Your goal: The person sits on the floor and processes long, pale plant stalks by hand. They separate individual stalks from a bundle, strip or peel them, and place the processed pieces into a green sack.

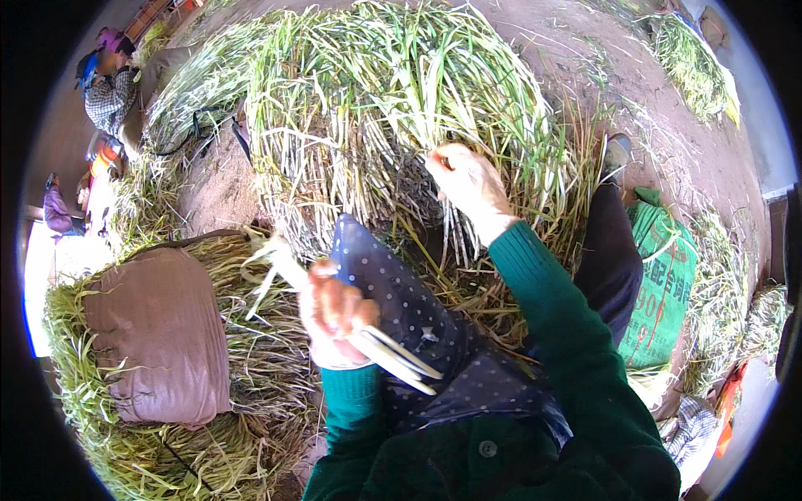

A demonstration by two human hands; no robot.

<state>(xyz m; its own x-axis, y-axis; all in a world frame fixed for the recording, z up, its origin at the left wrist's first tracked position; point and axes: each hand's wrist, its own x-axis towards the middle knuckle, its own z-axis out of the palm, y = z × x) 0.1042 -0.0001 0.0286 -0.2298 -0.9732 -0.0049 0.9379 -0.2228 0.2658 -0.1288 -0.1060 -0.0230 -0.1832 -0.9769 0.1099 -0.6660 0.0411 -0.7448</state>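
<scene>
My left hand [338, 313] is closed around a few peeled, pale stalks [401, 363]; their cut-looking ends stick out toward my lap. Ragged pale strips hang past its other side, blurred. My right hand [467, 188] is at the near edge of a large heap of long leafy stalks [388, 81], fingers curled. Whether it grips a stalk is hidden by the hand. The heap's green leaves lie away from me, while the whitish stems and dark, rooty ends face me. A dark polka-dot apron [401, 282] covers my lap between the hands.
More stalks lie at left under a brown cloth-covered bundle [163, 332]. A green woven sack [658, 282] bearing writing stands right of my leg [608, 257]. Another person [109, 94] sits at upper left. Further stalk piles [689, 69] lie along the right wall.
</scene>
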